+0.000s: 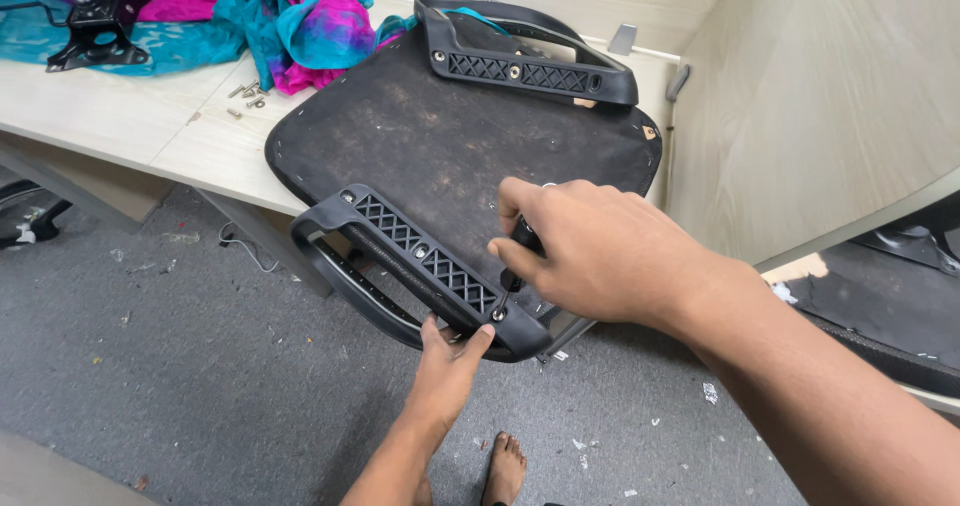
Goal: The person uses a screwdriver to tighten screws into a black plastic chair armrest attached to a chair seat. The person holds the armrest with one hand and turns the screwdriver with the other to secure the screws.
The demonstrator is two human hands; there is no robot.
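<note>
The grey floor [200, 386] is the biggest thing here, with small white bits on it and a bare foot [505, 466] at the bottom; above it is a pale wood table [110, 116], and a wood wall [800, 96] stands at the right; a big black seat bottom [450, 136] lies flat on the table, and its near edge sticks out over the floor; a bright pink and blue cloth [310, 16] lies bunched at the back of the table, with a black metal part [95, 26] on it at the far left; one black armrest [525, 51] sits on the far side of the seat bottom, and a second black armrest [420, 271] sits on the near side; the right hand [590, 251] is closed around a black screwdriver [518, 251], with its tip at a screw [498, 314] at the end of the near armrest; the left hand [450, 361] grips that armrest from below, thumb on top; a few small silver screws [245, 94] lie loose on the table beside the cloth.
</note>
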